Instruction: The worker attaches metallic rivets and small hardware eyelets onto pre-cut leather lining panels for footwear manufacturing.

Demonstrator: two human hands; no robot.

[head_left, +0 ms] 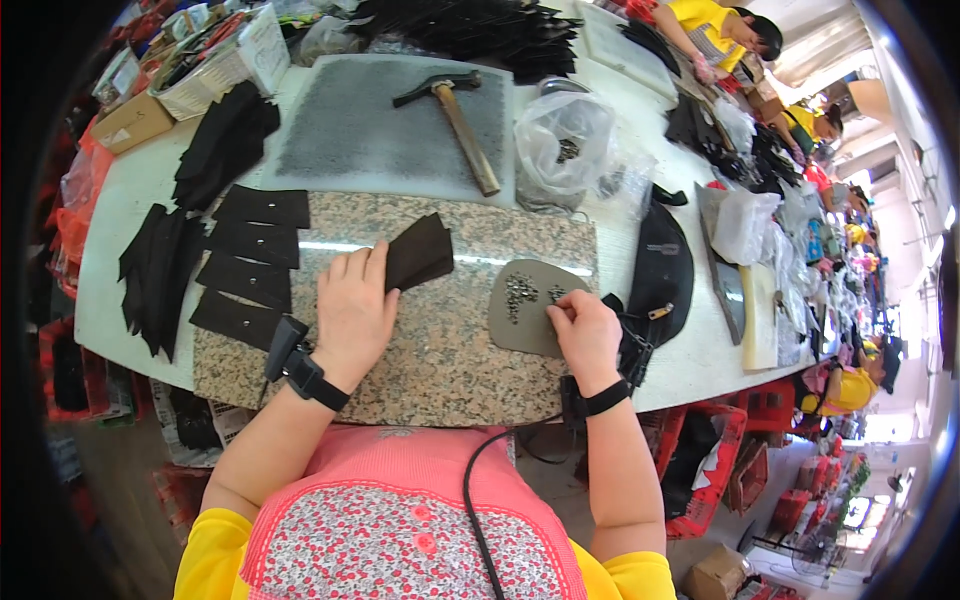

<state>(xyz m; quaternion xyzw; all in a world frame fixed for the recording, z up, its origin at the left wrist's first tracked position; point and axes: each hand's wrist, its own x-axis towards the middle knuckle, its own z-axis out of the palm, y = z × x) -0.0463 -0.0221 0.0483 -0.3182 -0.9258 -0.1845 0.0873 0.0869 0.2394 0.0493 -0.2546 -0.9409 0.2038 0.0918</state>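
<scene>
My left hand [355, 305] grips a small stack of dark brown, flat cut pieces [420, 252] over the granite slab [430, 375], thumb and fingers at the stack's left edge. Fingertips pinched together, my right hand [588, 335] is at the right side of a grey-brown pad [520, 338]. Small shiny metal bits [518, 298], like studs or rivets, lie on that pad in two clusters. Whatever the right fingers hold is too small to make out. Left of my left hand, several similar dark pieces [262, 206] lie in an overlapping column, each showing a small metal dot.
Beyond the slab, a hammer [465, 137] rests on a grey board [335, 125]. Beside it stands a plastic-lined container [567, 135] of metal bits. Black pieces [160, 275] lie at far left; a black pouch [662, 265] lies right. Co-workers [705, 30] sit at upper right.
</scene>
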